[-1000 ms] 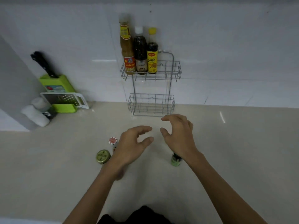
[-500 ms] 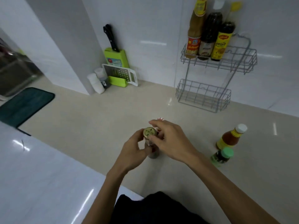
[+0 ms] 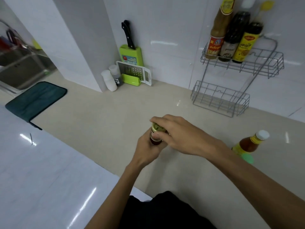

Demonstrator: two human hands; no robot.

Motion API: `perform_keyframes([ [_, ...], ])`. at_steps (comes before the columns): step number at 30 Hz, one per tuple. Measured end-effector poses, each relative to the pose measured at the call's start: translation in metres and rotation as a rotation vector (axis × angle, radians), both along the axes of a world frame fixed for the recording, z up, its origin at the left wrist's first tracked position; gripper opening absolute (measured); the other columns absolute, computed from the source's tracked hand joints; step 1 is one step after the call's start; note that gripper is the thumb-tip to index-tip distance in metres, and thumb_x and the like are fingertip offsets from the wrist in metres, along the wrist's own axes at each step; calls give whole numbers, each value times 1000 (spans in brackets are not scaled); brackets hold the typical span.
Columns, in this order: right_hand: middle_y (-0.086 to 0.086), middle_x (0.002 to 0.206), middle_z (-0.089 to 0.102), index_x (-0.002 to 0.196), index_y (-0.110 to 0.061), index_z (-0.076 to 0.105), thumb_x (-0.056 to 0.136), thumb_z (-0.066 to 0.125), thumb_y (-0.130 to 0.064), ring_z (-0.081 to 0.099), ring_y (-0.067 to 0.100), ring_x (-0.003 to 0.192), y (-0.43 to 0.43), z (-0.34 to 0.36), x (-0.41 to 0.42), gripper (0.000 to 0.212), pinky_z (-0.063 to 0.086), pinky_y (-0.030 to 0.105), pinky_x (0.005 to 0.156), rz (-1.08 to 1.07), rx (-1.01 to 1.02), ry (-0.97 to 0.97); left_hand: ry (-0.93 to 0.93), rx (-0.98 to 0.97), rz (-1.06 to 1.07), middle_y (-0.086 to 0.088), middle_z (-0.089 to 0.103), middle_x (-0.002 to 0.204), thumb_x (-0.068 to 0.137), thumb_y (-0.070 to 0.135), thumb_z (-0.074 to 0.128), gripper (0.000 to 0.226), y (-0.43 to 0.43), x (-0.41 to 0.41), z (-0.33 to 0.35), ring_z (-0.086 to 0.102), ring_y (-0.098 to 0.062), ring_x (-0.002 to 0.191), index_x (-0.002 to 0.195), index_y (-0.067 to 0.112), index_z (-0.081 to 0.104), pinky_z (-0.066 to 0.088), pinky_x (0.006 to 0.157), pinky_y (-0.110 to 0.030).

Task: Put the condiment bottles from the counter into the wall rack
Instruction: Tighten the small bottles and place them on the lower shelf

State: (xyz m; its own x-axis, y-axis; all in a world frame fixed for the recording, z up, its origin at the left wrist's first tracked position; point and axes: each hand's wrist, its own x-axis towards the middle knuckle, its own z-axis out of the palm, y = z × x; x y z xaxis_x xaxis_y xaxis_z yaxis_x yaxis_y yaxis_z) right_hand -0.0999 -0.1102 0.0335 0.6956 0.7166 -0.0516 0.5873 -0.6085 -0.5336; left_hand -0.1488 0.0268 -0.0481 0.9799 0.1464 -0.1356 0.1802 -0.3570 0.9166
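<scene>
As both hands meet on one bottle, the findings run outward from that grip, with the wall rack as landmark.

Left hand [image 3: 146, 150]: wrapped round the dark body of the small jar [image 3: 156, 135] from below and the near side; closed on it.
Right hand [image 3: 179, 135]: laid over the jar from the right, fingers [image 3: 159, 120] curled over the gold cap, thumb against the neck; closed on the cap end.
Jar position: in front of the wall rack and to its left, well apart from it; whether its base touches the counter [image 3: 105, 123] cannot be told, the hands hide it.
Long axis: roughly upright, cap uppermost, tilted slightly.
Governing relation: the wall rack [image 3: 242, 66] lies up, away and to the right of the jar; the right hand is the nearer one.
Upper tier: three tall bottles [image 3: 231, 38] crowd its left end; the right part is open wire.
Lower tier [image 3: 219, 100]: holds nothing visible; it sits just above the counter.
Remaining stock: an orange sauce bottle [image 3: 249, 143] and a green-capped bottle [image 3: 246, 158] stand on the counter below the rack and to its right, beside the right forearm.
Clear room: bare counter between jar and rack; judged an unobstructed path.
Risk, judged: the rack's front wire must be cleared on entry.
</scene>
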Motion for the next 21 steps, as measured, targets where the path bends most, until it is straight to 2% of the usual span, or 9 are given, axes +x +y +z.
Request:
perform_keyframes([
  [2,-1,132,53,143,-31,40,99,46,-36,49,18,122,5,25,5,44,42,37,102,90,-20,7,-5,-30,-33,-2,67,60,79,13,73,14,13,4,15,59,-16,56,76,17,60,46,54,-27],
  [5,1,111,61,126,-26,53,95,48,-50,57,21,104,13,58,13,39,49,40,88,123,-98,-139,-71,-20,-85,-26,66,65,78,28,75,34,22,14,37,61,-32,56,77,-4,61,51,57,-38],
  [7,2,78,56,99,-17,53,90,42,-66,56,26,78,17,75,19,51,47,38,68,45,-177,-379,-131,12,-67,-24,70,69,77,36,75,40,19,20,51,67,-39,65,80,-2,63,56,62,-43],
  [9,0,60,36,85,-18,43,89,36,-71,44,27,63,21,86,25,54,34,34,61,-59,-215,-550,-154,27,-17,-20,73,73,77,35,76,34,16,30,62,70,-36,72,84,4,64,58,68,-47],
  [11,0,58,34,85,-20,40,88,32,-72,41,26,61,22,95,30,53,31,34,61,-104,-206,-637,-176,28,-19,-18,74,77,77,30,77,26,14,40,72,71,-33,75,86,10,64,57,71,-50],
  [13,3,64,48,88,-22,41,89,27,-73,46,27,63,19,101,37,53,35,34,61,-58,-166,-707,-200,20,-64,-15,74,82,73,27,77,23,16,52,83,71,-33,81,85,16,62,57,75,-54],
  [16,1,75,59,96,-22,47,92,23,-64,53,28,63,10,111,46,49,41,35,56,66,-85,-762,-188,36,-210,-24,67,82,70,12,75,23,18,65,107,67,-34,75,84,4,59,56,73,-55],
  [18,-1,63,51,83,-22,43,95,26,-56,48,27,53,5,116,51,40,34,32,48,113,-62,-814,-171,54,-311,-26,65,79,71,5,75,21,16,70,119,63,-26,69,82,-4,59,54,70,-51],
  [21,0,49,48,73,-22,37,98,33,-42,44,28,41,-6,119,61,32,26,30,44,-24,-56,-960,-248,126,-246,-6,69,65,70,17,76,16,-1,80,129,66,-18,62,72,8,63,56,63,-42],
])
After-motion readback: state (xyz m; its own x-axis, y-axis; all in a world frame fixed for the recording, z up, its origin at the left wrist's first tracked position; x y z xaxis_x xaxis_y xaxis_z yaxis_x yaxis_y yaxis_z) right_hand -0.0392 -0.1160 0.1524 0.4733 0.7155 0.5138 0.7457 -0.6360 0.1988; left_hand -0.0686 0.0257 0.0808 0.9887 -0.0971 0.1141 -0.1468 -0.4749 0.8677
